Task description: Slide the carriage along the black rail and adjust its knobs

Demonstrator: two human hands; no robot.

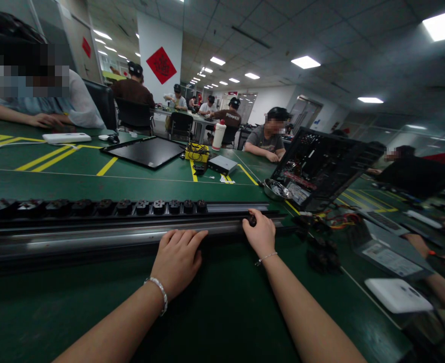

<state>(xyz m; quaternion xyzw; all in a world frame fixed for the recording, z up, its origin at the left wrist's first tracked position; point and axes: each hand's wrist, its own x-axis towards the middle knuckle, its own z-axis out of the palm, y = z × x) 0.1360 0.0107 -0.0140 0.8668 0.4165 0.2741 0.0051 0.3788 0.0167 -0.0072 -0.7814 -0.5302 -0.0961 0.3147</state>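
Two long black rails lie side by side across the green table. The far rail (233,207) carries a row of several black socket modules (143,207), which stops short of its right end. The near rail (94,238) has a shiny metal channel along its length. My left hand (177,259) lies over the near rail's front edge, its fingers stretched out and its thumb apart. Near the right end of the rails, my right hand (261,233) is closed, with thumb and fingers round a small black part (252,220). The fingers partly hide that part.
Loose black pieces (323,256) lie right of the rails. Behind them are a metal bowl (275,189) and an open computer case (313,166). A black flat panel (147,152) and a grey box (222,164) lie farther back. Other people sit around the tables.
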